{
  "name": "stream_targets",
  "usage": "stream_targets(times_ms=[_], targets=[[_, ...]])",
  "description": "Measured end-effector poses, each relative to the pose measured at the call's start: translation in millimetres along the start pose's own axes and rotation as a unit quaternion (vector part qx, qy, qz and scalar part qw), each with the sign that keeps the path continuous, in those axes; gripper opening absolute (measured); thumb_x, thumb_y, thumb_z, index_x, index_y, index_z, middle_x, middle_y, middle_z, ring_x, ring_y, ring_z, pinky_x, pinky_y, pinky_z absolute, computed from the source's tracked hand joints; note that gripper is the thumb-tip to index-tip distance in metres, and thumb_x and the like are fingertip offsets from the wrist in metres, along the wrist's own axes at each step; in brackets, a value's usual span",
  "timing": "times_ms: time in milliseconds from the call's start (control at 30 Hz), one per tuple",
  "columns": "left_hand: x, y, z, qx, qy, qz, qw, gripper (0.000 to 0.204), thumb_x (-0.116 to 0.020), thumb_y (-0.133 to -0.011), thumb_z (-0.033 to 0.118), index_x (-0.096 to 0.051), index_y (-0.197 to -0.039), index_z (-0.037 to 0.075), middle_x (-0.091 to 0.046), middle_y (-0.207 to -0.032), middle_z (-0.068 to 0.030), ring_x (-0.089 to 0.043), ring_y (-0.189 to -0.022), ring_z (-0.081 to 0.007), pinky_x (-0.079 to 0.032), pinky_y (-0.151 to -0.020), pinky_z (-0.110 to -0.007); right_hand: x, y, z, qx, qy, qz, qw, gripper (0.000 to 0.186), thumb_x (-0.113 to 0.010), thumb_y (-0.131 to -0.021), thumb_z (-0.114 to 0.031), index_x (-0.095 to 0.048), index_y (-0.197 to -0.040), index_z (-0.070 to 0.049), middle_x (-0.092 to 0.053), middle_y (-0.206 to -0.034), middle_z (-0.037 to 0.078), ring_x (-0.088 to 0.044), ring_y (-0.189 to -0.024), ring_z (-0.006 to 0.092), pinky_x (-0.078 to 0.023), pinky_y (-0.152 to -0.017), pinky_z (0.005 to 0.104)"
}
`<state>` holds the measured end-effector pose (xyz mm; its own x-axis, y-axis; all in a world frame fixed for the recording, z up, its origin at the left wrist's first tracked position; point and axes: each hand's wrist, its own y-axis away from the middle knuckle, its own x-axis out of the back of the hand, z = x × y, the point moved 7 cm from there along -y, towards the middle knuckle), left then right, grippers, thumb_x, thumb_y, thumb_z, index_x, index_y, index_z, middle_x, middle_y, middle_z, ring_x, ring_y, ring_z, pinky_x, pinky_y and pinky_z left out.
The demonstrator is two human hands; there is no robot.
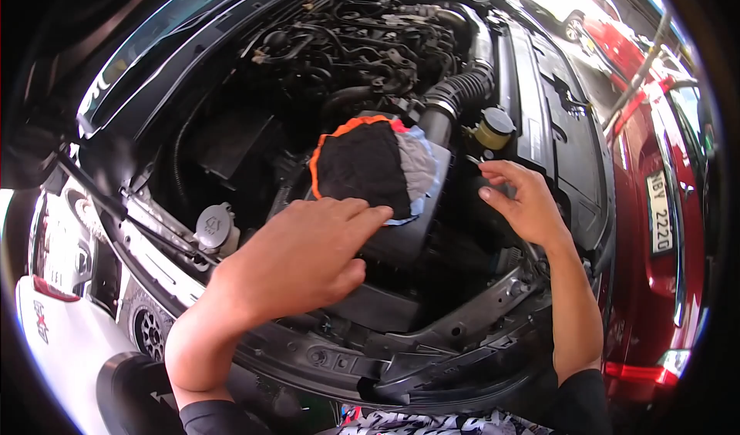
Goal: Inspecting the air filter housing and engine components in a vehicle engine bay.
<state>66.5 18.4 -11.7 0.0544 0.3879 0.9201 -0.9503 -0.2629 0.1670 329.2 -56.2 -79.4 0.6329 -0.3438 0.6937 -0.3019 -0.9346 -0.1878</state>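
My left hand [299, 254] is over the front of the black engine box [420, 235], its upper fingers stretched toward the lower edge of a round cloth pad [358, 173]. The pad has a black centre, a grey section and orange and pale blue edging, and lies on the box. At the right, my right hand [516, 200] hovers with thumb and fingers apart; its fingertips are by a small metal piece [473, 159], too small to identify, just below a reservoir with a grey cap [496, 123].
An open engine bay holds hoses [462, 88], a white-capped reservoir [214, 223] and a front crossmember [478, 312]. A hood strut [100, 192] crosses the left side. A red car [644, 281] stands close at the right, white vehicles [54, 342] at the left and top right.
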Motion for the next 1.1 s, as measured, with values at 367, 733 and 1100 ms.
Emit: stream_targets(times_ms=[367,733,1100], targets=[[3.5,-15.0,13.6,-0.044,-0.044,0.066,0.996,0.053,-0.06,-0.085,0.015,-0.052,-0.134,-0.003,-0.06,-0.127,-0.0198,-0.058,-0.116,-0.0362,-0.046,-0.098,-0.044,21.6,3.0,12.2,0.014,-0.01,0.027,1.0,0.036,-0.074,-0.089,-0.014,-0.066,-0.122,-0.002,-0.071,-0.107,0.008,-0.064,-0.094,0.0153,-0.052,-0.075,0.0297],[-0.2,-11.9,8.0,0.006,-0.022,0.035,0.999,0.06,-0.063,-0.082,0.017,-0.05,-0.14,0.004,-0.057,-0.136,-0.0199,-0.053,-0.127,-0.036,-0.04,-0.108,-0.044,13.1,6.3,9.7,0.009,0.035,-0.033,0.999,0.043,-0.073,-0.09,-0.026,-0.064,-0.125,-0.003,-0.07,-0.115,0.015,-0.066,-0.103,0.0278,-0.053,-0.086,0.0382],[3.2,-10.6,12.9,-0.016,-0.04,0.038,0.998,0.056,-0.059,-0.087,0.02,-0.05,-0.139,0.0,-0.058,-0.132,-0.0228,-0.056,-0.123,-0.0371,-0.043,-0.105,-0.046,9.7,5.6,13.7,0.016,0.035,-0.048,0.998,0.044,-0.07,-0.091,-0.027,-0.062,-0.126,-0.002,-0.068,-0.114,0.018,-0.066,-0.107,0.0337,-0.052,-0.093,0.0415]])
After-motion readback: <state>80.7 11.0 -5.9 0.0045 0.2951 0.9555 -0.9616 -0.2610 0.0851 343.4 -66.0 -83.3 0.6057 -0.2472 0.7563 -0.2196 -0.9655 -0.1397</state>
